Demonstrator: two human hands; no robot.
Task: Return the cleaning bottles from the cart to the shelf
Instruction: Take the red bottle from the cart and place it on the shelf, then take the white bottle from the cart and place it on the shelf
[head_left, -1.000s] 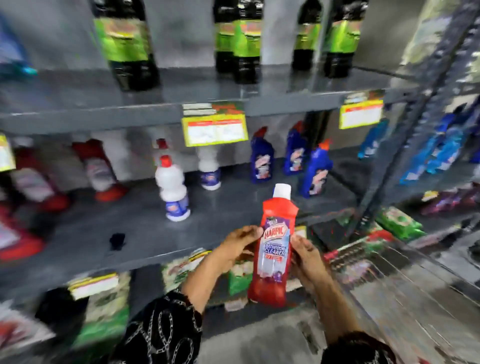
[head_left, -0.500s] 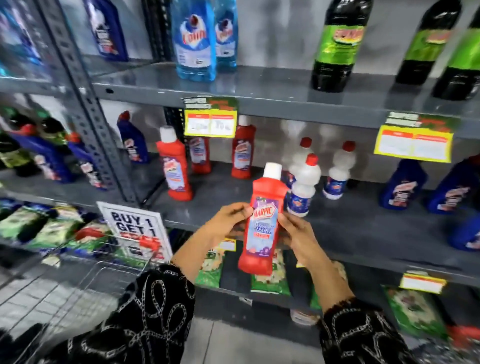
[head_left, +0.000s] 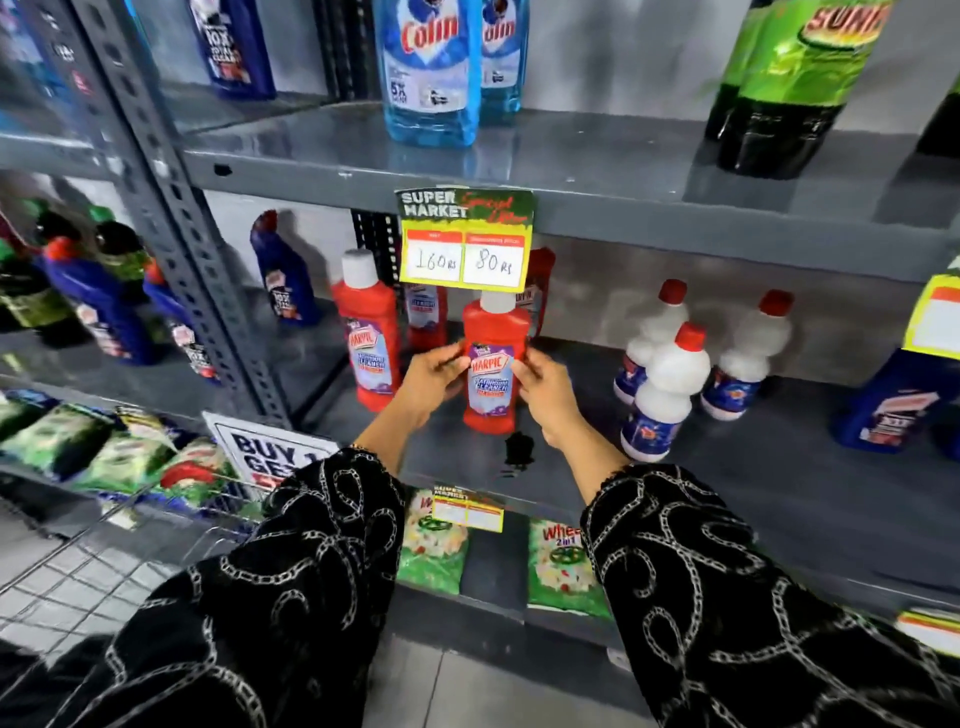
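The shelf runs across the view; the price tag hangs from the tier above and serves as the landmark. The cart sits well down-left of the tag. Directly below the tag, the red bottle stands with its long axis vertical, cap up, label facing the person, its base at or just above the shelf; contact cannot be confirmed. The left hand and right hand grip its two sides, equally near. Judged step: set down, release. A matching bottle stands below-left of the tag.
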